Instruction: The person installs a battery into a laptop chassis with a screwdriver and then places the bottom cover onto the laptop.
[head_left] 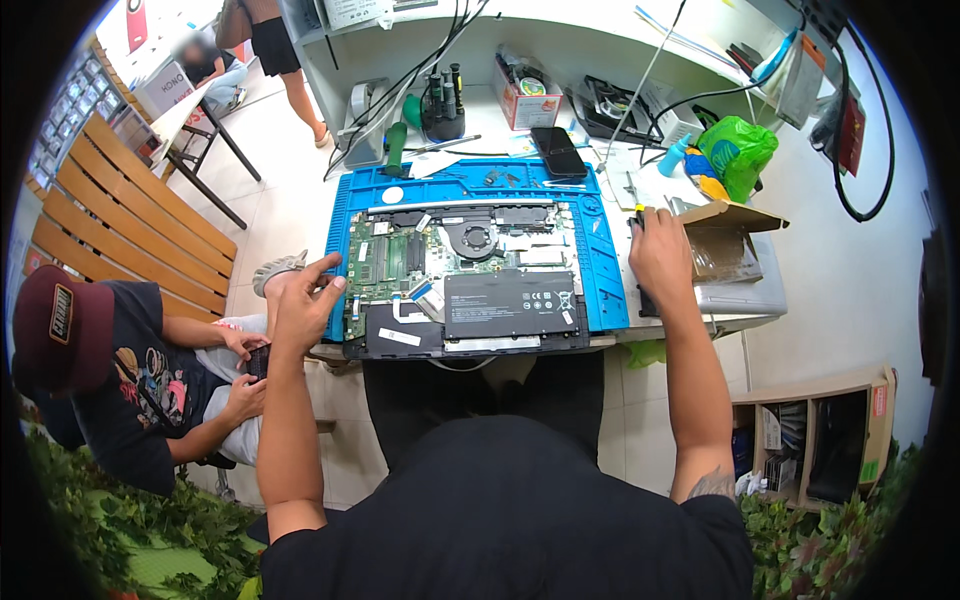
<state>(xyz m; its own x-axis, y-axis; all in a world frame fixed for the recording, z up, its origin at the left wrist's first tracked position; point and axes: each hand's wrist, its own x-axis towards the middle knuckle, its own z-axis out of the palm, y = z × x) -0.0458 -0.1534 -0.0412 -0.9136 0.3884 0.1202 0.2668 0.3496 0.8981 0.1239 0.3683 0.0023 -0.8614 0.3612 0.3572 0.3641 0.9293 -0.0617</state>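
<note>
An opened laptop base lies on a blue repair mat (612, 270), its insides facing up. Its green circuit board (365, 265), round cooling fan (473, 239) and black battery (510, 303) are exposed. My left hand (303, 308) is at the laptop's left edge, fingers apart and holding nothing. Beyond the mat's right edge, my right hand (662, 258) is closed around a small black-and-yellow tool (639, 211), mostly hidden by the fingers. Next to that hand stands an opened cardboard box (725, 245) with clear plastic wrapping in it.
Behind the mat are a phone (558, 152), a green-handled screwdriver (396, 148), a tool holder (443, 110) and a box of parts (526, 88). A green plastic bag (738, 155) sits at the right. Cables hang overhead. A seated person (150, 370) is at my left.
</note>
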